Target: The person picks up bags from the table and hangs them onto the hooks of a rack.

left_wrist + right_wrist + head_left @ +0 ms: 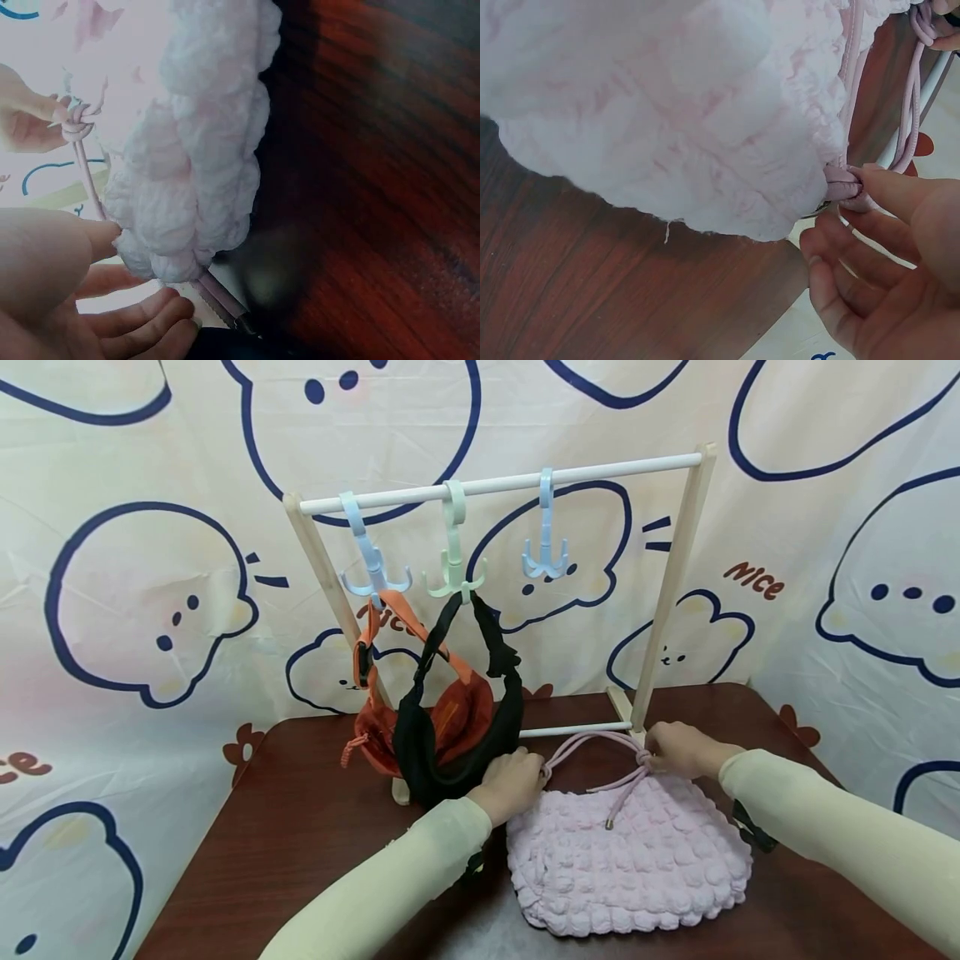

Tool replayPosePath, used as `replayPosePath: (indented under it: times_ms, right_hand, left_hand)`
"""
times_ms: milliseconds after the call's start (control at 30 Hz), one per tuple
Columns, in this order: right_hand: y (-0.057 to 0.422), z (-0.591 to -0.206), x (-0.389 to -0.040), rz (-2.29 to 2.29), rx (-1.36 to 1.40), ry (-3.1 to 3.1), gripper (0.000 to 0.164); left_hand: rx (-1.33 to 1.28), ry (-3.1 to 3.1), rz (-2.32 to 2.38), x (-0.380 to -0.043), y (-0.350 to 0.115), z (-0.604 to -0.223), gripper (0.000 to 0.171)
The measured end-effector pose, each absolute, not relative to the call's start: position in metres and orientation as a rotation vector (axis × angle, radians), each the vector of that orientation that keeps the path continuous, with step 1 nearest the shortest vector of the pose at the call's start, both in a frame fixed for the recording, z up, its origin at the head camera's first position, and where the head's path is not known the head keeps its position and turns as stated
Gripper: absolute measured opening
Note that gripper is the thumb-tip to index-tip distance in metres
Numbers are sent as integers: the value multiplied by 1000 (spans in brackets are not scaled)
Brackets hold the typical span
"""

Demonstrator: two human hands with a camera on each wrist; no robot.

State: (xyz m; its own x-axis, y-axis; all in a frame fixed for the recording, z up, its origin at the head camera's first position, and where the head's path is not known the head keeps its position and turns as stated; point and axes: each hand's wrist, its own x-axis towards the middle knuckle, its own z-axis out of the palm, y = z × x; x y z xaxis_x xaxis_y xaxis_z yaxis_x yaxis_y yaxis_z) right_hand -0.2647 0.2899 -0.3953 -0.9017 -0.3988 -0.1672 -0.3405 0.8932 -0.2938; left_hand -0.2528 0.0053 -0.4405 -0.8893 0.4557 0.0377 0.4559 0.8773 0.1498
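A puffy pale pink handbag (630,868) lies on the dark brown table, its thin pink strap (600,737) looped up behind it and knotted. At the bag's upper left corner, my left hand (512,785) pinches the strap end; in the left wrist view its thumb (105,238) presses near the puffed fabric. My right hand (686,750) grips the strap near the knot at the upper right corner. Seen from the right wrist, thumb and fingers (855,255) hold the strap's base. Part of the left fingers is hidden in the head view.
Behind stands a wooden rack with a white bar (502,483). Two blue hooks (367,560) and a green hook (453,556) hang on it. An orange-red bag (375,735) and a black bag (420,752) hang at the left, close to my left hand. Patterned cloth (150,610) surrounds the table.
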Motion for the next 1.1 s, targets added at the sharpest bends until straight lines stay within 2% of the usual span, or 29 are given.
replayPosePath:
  times_ms: [367,633,733,867,1100]
  right_hand:
    - [292,-395,-261,-441,-581,2706,15]
    - [292,-401,-259,-431,-591,2663,16]
    - [292,-402,-259,-428,-599,2654,15]
    - [293,-404,-258,-433,-607,2656,9]
    - [292,-408,-253,-460,-590,2652,7]
  left_hand:
    - [-811,-3149,-482,-249,0,-437,11]
    - [-833,-3185,-528,-249,-4,-438,27]
    - [-845,-3203,-518,-249,-5,-438,23]
    - [-853,-3220,-467,-248,-5,-437,8]
    - [-856,-3259,-396,-243,-6,-437,16]
